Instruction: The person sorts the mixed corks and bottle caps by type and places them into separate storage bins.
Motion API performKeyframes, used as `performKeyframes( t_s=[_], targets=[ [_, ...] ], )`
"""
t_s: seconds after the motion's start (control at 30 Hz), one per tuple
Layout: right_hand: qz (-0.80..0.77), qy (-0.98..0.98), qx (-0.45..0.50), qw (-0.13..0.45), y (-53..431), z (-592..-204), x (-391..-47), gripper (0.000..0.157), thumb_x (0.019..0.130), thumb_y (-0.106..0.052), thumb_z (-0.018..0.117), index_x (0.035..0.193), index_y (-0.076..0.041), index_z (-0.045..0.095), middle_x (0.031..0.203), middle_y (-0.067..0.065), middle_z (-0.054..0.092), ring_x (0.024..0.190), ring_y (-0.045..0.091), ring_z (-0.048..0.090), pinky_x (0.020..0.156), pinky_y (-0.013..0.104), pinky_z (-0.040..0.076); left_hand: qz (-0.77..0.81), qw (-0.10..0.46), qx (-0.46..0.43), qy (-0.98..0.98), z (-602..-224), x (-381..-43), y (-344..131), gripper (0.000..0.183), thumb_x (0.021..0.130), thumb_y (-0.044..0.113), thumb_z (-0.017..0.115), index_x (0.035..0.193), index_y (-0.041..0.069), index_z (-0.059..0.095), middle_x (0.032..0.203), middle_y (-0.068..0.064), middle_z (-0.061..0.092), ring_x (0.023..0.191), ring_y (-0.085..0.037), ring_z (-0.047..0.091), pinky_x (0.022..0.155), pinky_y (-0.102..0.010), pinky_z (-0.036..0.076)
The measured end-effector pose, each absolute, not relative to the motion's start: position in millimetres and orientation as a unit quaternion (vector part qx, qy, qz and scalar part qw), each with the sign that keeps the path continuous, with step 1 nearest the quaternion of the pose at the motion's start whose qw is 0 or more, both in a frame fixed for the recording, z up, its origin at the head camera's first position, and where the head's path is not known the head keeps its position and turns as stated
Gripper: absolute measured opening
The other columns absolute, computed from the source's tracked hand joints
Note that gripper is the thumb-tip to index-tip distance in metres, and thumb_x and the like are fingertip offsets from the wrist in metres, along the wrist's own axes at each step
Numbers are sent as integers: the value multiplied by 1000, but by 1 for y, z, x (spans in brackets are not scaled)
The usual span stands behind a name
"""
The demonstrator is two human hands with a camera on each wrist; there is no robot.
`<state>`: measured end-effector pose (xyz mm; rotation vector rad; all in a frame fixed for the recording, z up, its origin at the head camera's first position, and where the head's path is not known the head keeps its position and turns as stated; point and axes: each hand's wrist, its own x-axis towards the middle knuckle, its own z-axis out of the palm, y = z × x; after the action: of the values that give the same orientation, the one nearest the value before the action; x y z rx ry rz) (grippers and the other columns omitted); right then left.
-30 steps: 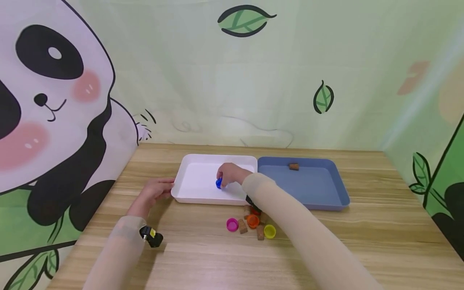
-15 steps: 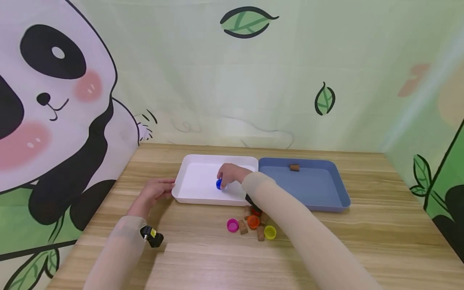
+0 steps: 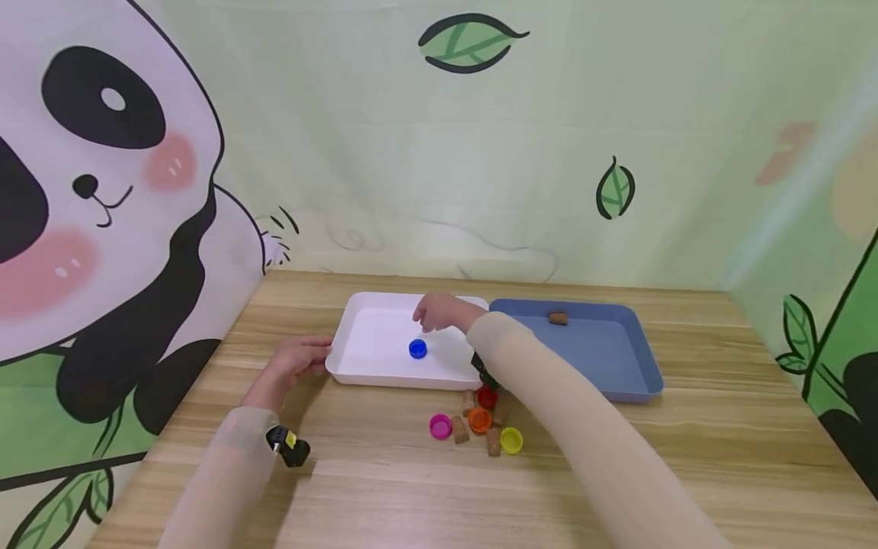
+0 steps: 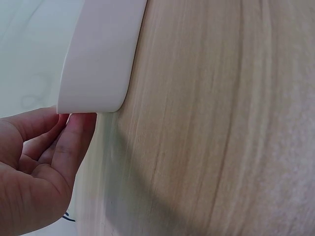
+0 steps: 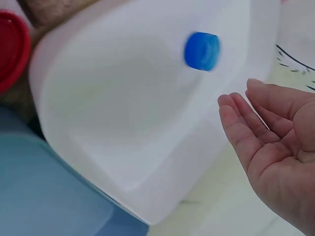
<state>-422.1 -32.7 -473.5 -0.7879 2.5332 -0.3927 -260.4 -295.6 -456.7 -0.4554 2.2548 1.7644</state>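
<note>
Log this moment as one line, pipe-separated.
left hand: touching white tray | right hand: empty, above white tray | blue cap: in white tray, apart from right hand | cork: in blue tray

The white tray (image 3: 373,335) is plain all over; the blue cap (image 3: 418,348) toward its near edge is bright, paler on the ribbed side. The other tray (image 3: 590,358) is a flat grey-blue, and the cork (image 3: 559,318) by its far edge is brown. Off the white tray's near right corner, brown corks (image 3: 494,442) mix with a red cap (image 3: 487,396), an orange cap (image 3: 479,420), a pink cap (image 3: 440,427) and a yellow cap (image 3: 511,441). The table (image 3: 384,488) is pale tan, streaked from side to side with darker grain. Both sleeves (image 3: 583,442) are cream. Beyond the table's far edge, the pale green backdrop (image 3: 329,114) carries black-outlined green leaves (image 3: 473,43) and a black-and-white panda (image 3: 151,213) with pink cheeks.
</note>
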Motion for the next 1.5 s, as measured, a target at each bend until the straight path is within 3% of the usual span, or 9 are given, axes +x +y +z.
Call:
performKeyframes(
  t_s=[0.13, 0.17, 0.37, 0.53, 0.7, 0.83, 1.07, 1.27, 1.5],
  targets=[
    [-186, 909, -266, 262, -26, -409, -379, 33, 99, -7, 65, 132, -8, 67, 128, 10, 69, 116, 23, 66, 102, 32, 57, 610, 118, -154, 768, -459, -259, -298, 48, 100, 3, 59, 143, -14, 48, 91, 4, 73, 69, -2, 63, 66, -17, 57],
    [-210, 897, -284, 266, -23, -415, -389, 30, 98, -9, 67, 128, -10, 69, 122, 8, 71, 110, 20, 68, 96, 29, 59, 611, 117, -152, 768, -460, -259, -299, 48, 100, 2, 59, 143, -14, 48, 91, 4, 73, 69, -2, 63, 66, -16, 57],
    [-242, 889, -303, 242, -13, -377, -366, 29, 98, -8, 67, 126, -4, 70, 118, 11, 73, 106, 23, 71, 92, 29, 61, 612, 118, -152, 767, -462, -258, -300, 48, 100, 2, 59, 144, -14, 47, 92, 4, 73, 69, -2, 63, 66, -16, 56],
    [-237, 894, -306, 227, -2, -350, -342, 32, 101, -6, 61, 132, -2, 66, 129, 17, 69, 117, 27, 68, 101, 33, 59, 619, 120, -149, 762, -465, -258, -301, 49, 100, 1, 59, 144, -15, 46, 88, 7, 72, 69, -2, 63, 65, -16, 56],
    [-256, 887, -325, 205, 17, -343, -334, 32, 101, -6, 61, 132, -1, 65, 129, 19, 69, 117, 29, 67, 103, 35, 59, 619, 119, -148, 762, -465, -257, -300, 48, 100, 2, 58, 144, -15, 46, 88, 7, 72, 69, -2, 63, 65, -16, 56],
    [-278, 880, -330, 197, 35, -342, -326, 31, 101, -6, 61, 131, 1, 66, 127, 20, 69, 116, 31, 67, 103, 37, 59, 610, 120, -152, 768, -464, -257, -301, 48, 100, 3, 59, 144, -14, 48, 103, -6, 75, 72, -2, 63, 66, -17, 57],
    [-297, 876, -331, 188, 62, -343, -303, 28, 102, -8, 60, 128, 1, 67, 123, 20, 70, 114, 31, 67, 102, 39, 59, 625, 125, -139, 758, -476, -264, -311, 42, 95, 8, 70, 134, -8, 62, 110, -14, 75, 75, -7, 67, 69, -18, 58],
    [-303, 878, -330, 166, 85, -347, -283, 29, 103, -11, 60, 127, 1, 68, 124, 19, 72, 114, 31, 67, 100, 41, 60, 602, 127, -163, 771, -465, -260, -302, 48, 99, 7, 63, 143, -10, 52, 131, -22, 68, 77, -3, 65, 72, -18, 59],
    [-319, 885, -306, 145, 113, -355, -258, 28, 102, -13, 61, 126, -1, 69, 121, 17, 73, 104, 25, 68, 88, 35, 61, 601, 128, -167, 771, -460, -262, -295, 48, 101, 5, 61, 145, -11, 49, 137, -25, 64, 75, -1, 64, 72, -16, 59]
  ],
)
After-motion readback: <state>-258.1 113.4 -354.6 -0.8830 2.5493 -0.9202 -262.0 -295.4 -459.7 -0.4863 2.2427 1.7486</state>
